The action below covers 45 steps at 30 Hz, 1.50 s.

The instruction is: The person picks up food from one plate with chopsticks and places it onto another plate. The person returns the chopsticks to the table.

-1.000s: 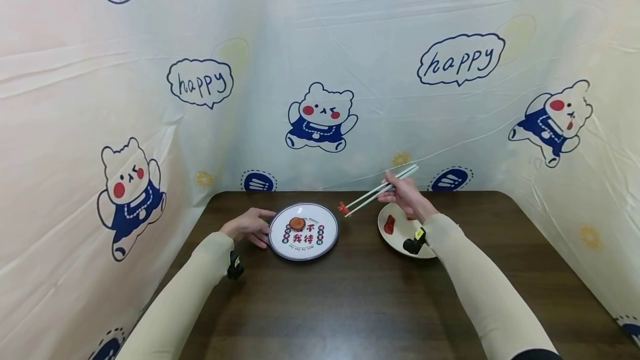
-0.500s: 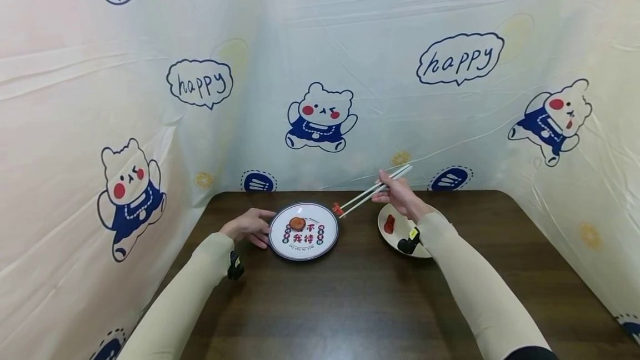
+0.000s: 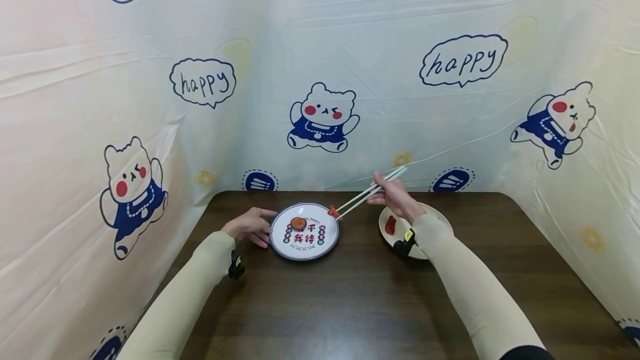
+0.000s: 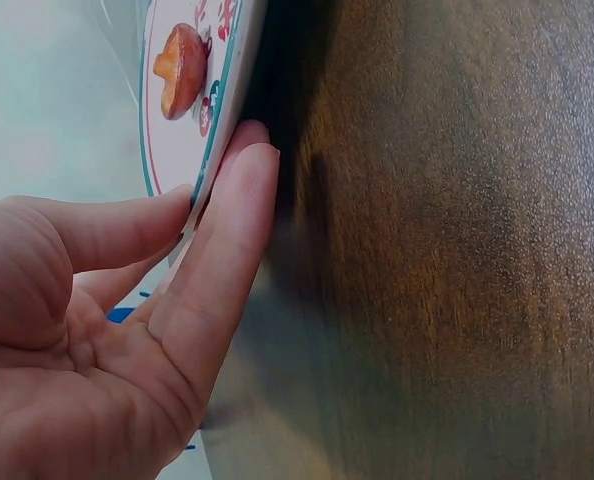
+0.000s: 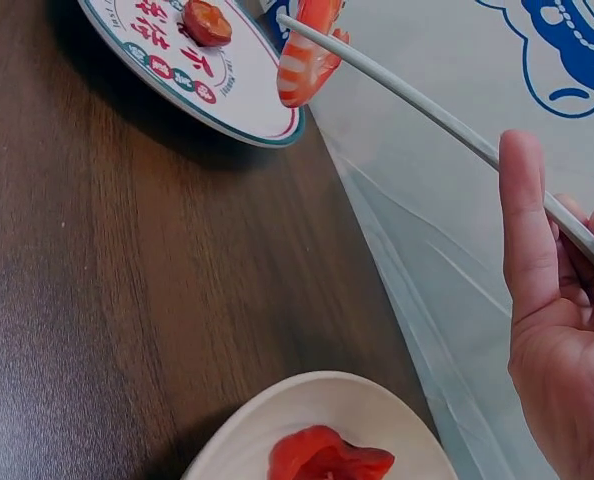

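My left hand grips the near-left rim of a white printed plate, thumb on top and fingers beneath, as the left wrist view shows. On that plate lies a brown mushroom with its stem visible. In my right hand is a pair of pale chopsticks, slanting down to the left. Their tips pinch a red-and-white striped shrimp, which overlaps the right rim of the printed plate in the head view. Below the right forearm is a cream plate bearing a glossy red piece.
Both plates stand toward the back of a dark wooden table. A pale cloth printed with bears and "happy" bubbles hangs close behind and along both sides. My right forearm and its black wrist camera cover part of the cream plate.
The right hand has moved left, carrying the shrimp in the chopsticks from the gap between the plates to the printed plate's right rim. The left hand has stayed on the plate.
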Motion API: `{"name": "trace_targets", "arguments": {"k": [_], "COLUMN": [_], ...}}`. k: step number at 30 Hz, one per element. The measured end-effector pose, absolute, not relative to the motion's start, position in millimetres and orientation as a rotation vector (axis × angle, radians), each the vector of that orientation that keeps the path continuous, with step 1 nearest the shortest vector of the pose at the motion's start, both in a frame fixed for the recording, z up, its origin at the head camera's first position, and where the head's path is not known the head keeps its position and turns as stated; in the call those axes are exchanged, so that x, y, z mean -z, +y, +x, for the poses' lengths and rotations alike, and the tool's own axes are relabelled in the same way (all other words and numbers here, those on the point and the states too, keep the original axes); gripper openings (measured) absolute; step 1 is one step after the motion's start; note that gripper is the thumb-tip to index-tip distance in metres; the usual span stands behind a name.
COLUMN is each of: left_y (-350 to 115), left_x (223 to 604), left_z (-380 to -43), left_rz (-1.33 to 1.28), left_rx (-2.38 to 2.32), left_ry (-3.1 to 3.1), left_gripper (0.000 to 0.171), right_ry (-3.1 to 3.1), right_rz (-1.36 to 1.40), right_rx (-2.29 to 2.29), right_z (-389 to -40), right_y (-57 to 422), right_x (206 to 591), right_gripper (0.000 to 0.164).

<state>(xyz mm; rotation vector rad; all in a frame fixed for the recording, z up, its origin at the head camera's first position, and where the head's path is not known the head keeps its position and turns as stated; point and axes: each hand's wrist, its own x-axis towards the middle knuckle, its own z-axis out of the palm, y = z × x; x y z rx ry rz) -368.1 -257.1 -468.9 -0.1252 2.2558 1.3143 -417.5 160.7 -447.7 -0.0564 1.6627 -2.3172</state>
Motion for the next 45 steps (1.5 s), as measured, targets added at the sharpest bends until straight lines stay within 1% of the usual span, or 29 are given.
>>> {"name": "trace_targets", "arguments": {"k": [4, 8, 10, 16, 23, 28, 30, 35, 39, 42, 45], "left_y": [-257, -258, -258, -258, -259, -259, -259, -259, -258, -257, -257], "left_x": [470, 470, 470, 471, 469, 470, 470, 470, 469, 468, 468], "left_z": [-369, -369, -369, -368, -368, -369, -369, -368, -367, -367, -367], "left_rz": [-0.123, -0.123, -0.122, -0.131, -0.119, -0.123, -0.132, -0.14, -0.149, -0.145, -0.147], "left_rx": [-1.313, -1.316, -1.319, -1.324, -1.345, -1.358, -1.359, -1.349, -1.359, -1.356, -1.352], "left_ry": [2.257, 2.258, 2.257, 2.247, 2.215, 2.205, 2.205, 2.216, 2.218, 2.225, 2.224], "left_gripper": [0.061, 0.062, 0.062, 0.062, 0.064, 0.064, 0.064, 0.063, 0.061, 0.061, 0.061], "right_ry": [1.655, 1.664, 1.671, 1.673, 1.719, 1.734, 1.728, 1.721, 1.718, 1.715, 1.729], "right_rz": [-0.059, -0.092, -0.1, -0.116, -0.098, -0.11, -0.105, -0.093, -0.107, -0.102, -0.093], "right_rx": [2.322, 2.297, 2.291, 2.3, 2.299, 2.303, 2.31, 2.309, 2.31, 2.312, 2.303], "right_z": [-418, -417, -416, -418, -418, -417, -417, -420, -422, -423, -423], "right_y": [156, 153, 151, 143, 137, 133, 131, 125, 122, 120, 119], "right_x": [449, 448, 448, 452, 457, 458, 459, 463, 465, 465, 465], "right_gripper": [0.047, 0.042, 0.037, 0.048, 0.04, 0.051, 0.053, 0.043, 0.039, 0.041, 0.047]}}
